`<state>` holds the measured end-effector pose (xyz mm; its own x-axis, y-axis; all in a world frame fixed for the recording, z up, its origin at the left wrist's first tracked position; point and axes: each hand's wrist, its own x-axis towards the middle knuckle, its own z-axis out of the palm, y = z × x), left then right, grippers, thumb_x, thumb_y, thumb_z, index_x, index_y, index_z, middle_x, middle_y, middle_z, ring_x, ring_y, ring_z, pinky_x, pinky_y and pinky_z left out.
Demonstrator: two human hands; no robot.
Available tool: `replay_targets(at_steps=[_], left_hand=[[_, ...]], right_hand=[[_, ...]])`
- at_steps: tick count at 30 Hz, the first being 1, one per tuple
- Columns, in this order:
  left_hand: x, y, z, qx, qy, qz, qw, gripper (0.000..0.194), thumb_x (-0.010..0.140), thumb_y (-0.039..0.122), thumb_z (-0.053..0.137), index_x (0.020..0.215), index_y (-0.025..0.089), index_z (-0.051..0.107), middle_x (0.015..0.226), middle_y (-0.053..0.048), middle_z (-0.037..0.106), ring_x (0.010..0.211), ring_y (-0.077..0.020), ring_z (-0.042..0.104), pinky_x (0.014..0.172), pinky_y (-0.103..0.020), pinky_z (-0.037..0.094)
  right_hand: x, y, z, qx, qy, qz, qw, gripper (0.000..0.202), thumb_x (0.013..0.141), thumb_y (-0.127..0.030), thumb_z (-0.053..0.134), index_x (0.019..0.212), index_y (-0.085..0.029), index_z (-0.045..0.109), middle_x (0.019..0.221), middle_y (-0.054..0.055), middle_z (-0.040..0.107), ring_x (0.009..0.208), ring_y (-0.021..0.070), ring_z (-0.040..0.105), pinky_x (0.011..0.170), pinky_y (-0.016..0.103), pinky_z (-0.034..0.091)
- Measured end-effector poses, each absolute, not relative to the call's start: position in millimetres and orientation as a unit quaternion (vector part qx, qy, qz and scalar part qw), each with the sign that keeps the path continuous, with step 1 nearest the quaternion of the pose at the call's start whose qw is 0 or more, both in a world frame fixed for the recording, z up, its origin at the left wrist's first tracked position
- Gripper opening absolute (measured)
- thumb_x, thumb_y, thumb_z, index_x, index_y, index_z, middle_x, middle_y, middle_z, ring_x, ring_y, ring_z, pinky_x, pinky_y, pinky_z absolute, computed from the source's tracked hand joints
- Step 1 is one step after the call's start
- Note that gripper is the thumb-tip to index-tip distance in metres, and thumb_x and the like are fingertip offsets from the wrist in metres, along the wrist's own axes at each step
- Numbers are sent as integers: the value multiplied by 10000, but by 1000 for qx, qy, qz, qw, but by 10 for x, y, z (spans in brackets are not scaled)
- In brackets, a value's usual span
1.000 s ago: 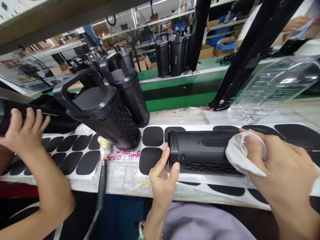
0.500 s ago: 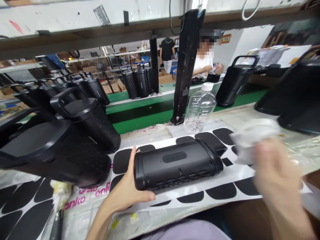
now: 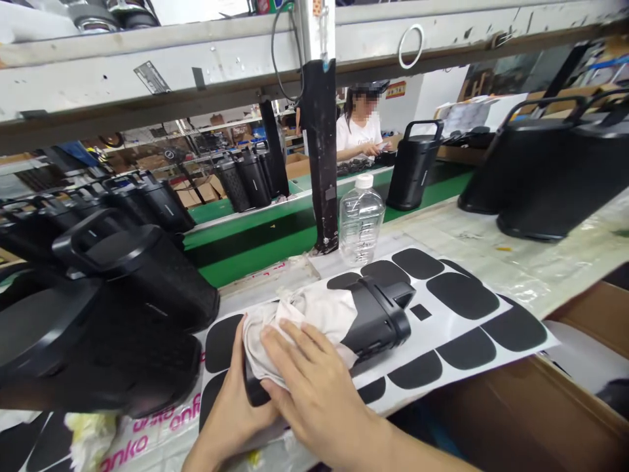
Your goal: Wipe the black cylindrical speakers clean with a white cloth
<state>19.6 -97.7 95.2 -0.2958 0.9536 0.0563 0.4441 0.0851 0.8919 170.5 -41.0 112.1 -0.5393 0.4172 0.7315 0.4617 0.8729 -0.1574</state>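
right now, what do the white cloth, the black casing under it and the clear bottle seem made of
The white cloth: matte, thin fabric, perhaps cotton, given its soft creases.
The black casing: satin, probably moulded plastic, from soft edge highlights; coated metal is possible.
The clear bottle: transparent, glossy, likely plastic; reflections streak its wall.

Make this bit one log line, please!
left grip: around left end of black device | right grip: flat on white cloth over device | bottle: upright, capped

Right of the black case point(image 3: 378, 328) is open room; bottle point(image 3: 362, 223) and post point(image 3: 323, 157) block behind.
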Motion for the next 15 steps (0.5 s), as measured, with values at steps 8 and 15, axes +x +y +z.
replay_targets(at_steps=[8,15], left_hand=[[189,-991,1058,512,703,391,300,1129,664,352,700,1552,266,8,1510,-131,382,1344,-319,465,1178,-544,242],[75,-1058,911,592,649,380,289,1196,631,323,773,1508,342,-39,1574,-123,262,1419,-336,368,1184,-575,239]], right_hand=[[2772,231,1197,-395,-803,-58,442,286,993,-240,427,1124,-162,670,1129,105,733,1041,248,692,928,420,484],[3485,808,1069,-685,-539,340,355,226,853,-337,547,881,-205,728,1025,134,739,1023,272,667,881,350,461]])
